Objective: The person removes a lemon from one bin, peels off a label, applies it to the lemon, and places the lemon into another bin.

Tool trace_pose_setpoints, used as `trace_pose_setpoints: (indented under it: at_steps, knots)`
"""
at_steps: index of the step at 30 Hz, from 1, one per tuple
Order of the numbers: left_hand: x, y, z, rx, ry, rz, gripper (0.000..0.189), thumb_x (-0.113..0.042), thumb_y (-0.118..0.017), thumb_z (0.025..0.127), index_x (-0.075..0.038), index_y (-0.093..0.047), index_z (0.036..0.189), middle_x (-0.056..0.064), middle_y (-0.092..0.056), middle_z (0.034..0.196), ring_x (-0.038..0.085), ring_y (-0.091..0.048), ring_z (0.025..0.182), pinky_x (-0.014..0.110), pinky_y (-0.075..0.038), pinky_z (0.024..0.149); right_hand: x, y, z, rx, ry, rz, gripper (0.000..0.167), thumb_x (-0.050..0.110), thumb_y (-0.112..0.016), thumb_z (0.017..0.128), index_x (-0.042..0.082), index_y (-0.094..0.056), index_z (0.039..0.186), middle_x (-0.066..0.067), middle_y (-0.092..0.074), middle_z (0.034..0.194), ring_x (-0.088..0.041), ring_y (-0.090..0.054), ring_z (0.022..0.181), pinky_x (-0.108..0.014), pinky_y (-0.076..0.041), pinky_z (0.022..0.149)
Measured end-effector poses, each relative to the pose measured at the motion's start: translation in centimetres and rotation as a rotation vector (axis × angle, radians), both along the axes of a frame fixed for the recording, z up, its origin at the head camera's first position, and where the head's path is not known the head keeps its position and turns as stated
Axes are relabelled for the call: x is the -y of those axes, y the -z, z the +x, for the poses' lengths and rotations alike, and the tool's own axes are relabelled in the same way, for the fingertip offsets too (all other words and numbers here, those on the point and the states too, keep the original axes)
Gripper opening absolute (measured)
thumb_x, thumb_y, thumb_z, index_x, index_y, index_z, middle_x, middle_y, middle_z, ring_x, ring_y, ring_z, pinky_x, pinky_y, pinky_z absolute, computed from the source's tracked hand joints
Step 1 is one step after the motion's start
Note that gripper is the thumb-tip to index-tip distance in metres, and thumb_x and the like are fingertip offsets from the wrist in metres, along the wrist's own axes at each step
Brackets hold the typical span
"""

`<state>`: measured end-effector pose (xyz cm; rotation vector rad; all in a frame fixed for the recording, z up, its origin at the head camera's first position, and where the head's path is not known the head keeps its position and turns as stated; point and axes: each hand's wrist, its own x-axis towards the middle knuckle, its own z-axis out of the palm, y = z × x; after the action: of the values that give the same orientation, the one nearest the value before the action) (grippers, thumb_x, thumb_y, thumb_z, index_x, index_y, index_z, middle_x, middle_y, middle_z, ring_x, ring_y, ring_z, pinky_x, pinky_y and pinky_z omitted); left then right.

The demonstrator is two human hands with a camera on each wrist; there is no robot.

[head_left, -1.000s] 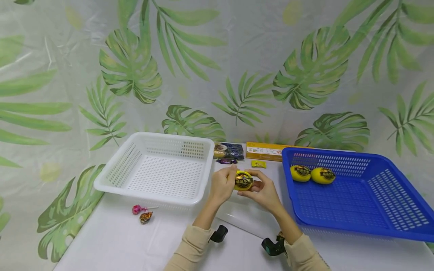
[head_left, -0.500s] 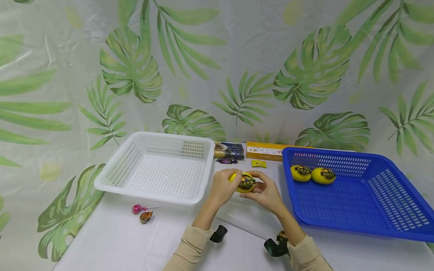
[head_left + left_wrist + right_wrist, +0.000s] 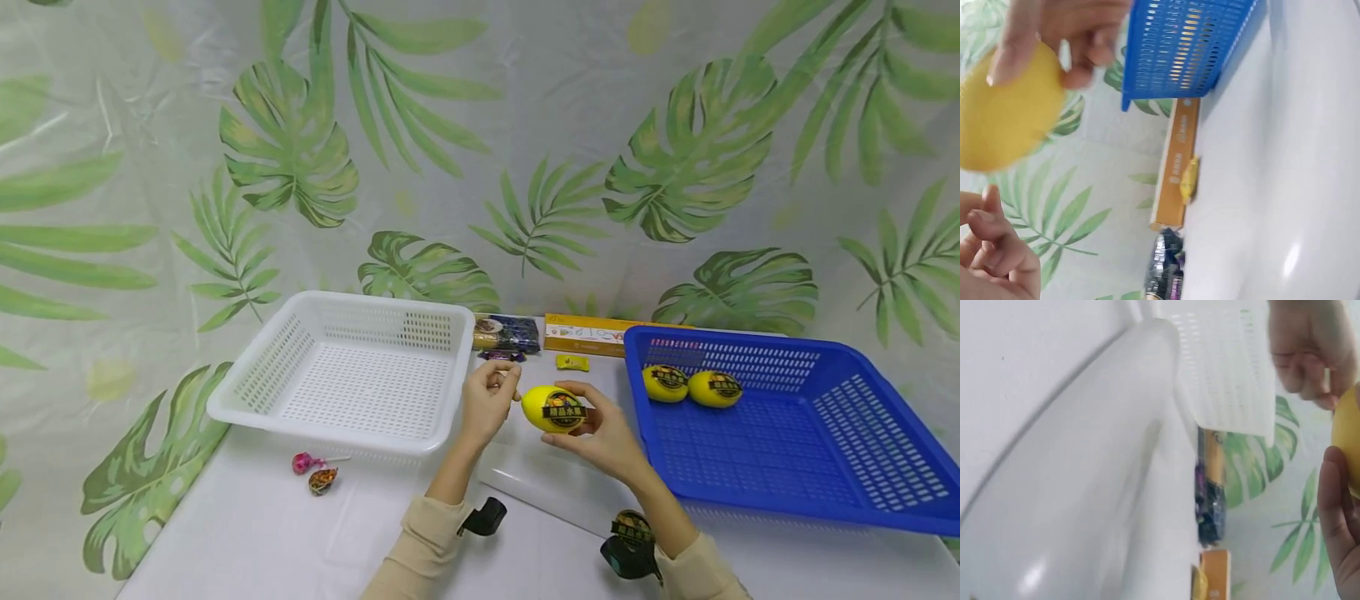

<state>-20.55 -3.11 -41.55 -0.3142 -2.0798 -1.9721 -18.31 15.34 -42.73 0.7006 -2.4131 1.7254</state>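
Observation:
My right hand holds a yellow lemon in the air between its thumb and fingers. A black label with gold print wraps one side of the lemon. Just left of it, my left hand is apart from the fruit, its fingers curled and nothing visible in them. In the left wrist view the lemon is blurred, above my left hand. The right wrist view catches only the lemon's edge. Two labelled lemons lie in the blue basket.
A white basket stands left. Behind are a dark packet, an orange box, a purple-wrapped sweet and a yellow one. Pink and brown-wrapped lollipop-like sweets lie front left. A round black label shows by my right wrist.
My left hand has let go of the lemon and drawn a little left. My right hand has moved slightly right and down with the lemon, whose yellow end now shows.

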Motion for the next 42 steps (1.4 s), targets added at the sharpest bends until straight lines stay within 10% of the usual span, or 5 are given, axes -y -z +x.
trace_pose_setpoints:
  at_steps: [13, 22, 32, 39, 42]
  knots:
    - [-4.5, 3.6, -2.1, 0.002, 0.329, -0.325, 0.040, -0.021, -0.068, 0.085, -0.007, -0.059, 0.122, 0.012, -0.067, 0.104, 0.023, -0.066, 0.090, 0.020, -0.051, 0.072, -7.6, -4.4, 1.2, 0.097, 0.037, 0.184, 0.066, 0.006, -0.075, 0.079, -0.002, -0.040, 0.134, -0.022, -0.050, 0.120, -0.007, -0.063, 0.088, -0.021, -0.052, 0.075]
    - [-8.5, 4.2, -3.3, 0.091, 0.570, -0.443, 0.068, -0.029, -0.071, 0.083, -0.025, -0.038, 0.144, 0.007, -0.052, 0.133, 0.021, -0.060, 0.108, 0.022, -0.049, 0.081, -14.1, -6.7, -1.5, 0.097, 0.067, 0.351, 0.066, 0.010, -0.071, 0.083, -0.002, -0.036, 0.137, -0.007, -0.049, 0.117, -0.003, -0.058, 0.086, -0.021, -0.051, 0.071]
    - [-11.0, 4.0, -3.3, 0.159, 0.603, -0.474, 0.071, -0.032, -0.073, 0.080, -0.031, -0.039, 0.143, 0.005, -0.056, 0.129, 0.010, -0.060, 0.102, 0.017, -0.049, 0.069, -22.3, -6.2, -6.0, 0.198, 0.099, 0.415, 0.067, 0.017, -0.068, 0.087, 0.009, -0.031, 0.141, 0.006, -0.045, 0.120, 0.008, -0.047, 0.097, -0.022, -0.049, 0.074]
    - [-11.3, 4.4, -3.2, 0.202, 0.582, -0.428, 0.072, -0.030, -0.075, 0.079, -0.035, -0.039, 0.141, 0.004, -0.057, 0.127, 0.008, -0.060, 0.098, 0.022, -0.051, 0.065, -25.7, -4.5, -7.9, 0.281, 0.161, 0.463, 0.080, 0.026, -0.066, 0.088, 0.010, -0.018, 0.150, -0.033, -0.016, 0.145, -0.051, -0.022, 0.125, -0.065, -0.033, 0.089]
    - [-11.5, 4.7, -3.2, 0.219, 0.582, -0.413, 0.072, -0.030, -0.075, 0.079, -0.038, -0.039, 0.141, 0.005, -0.056, 0.128, 0.007, -0.059, 0.097, 0.024, -0.052, 0.061, -26.9, -3.5, -8.3, 0.291, 0.187, 0.475, 0.080, 0.026, -0.066, 0.089, 0.009, -0.017, 0.150, -0.036, -0.014, 0.144, -0.050, -0.025, 0.122, -0.049, -0.043, 0.087]
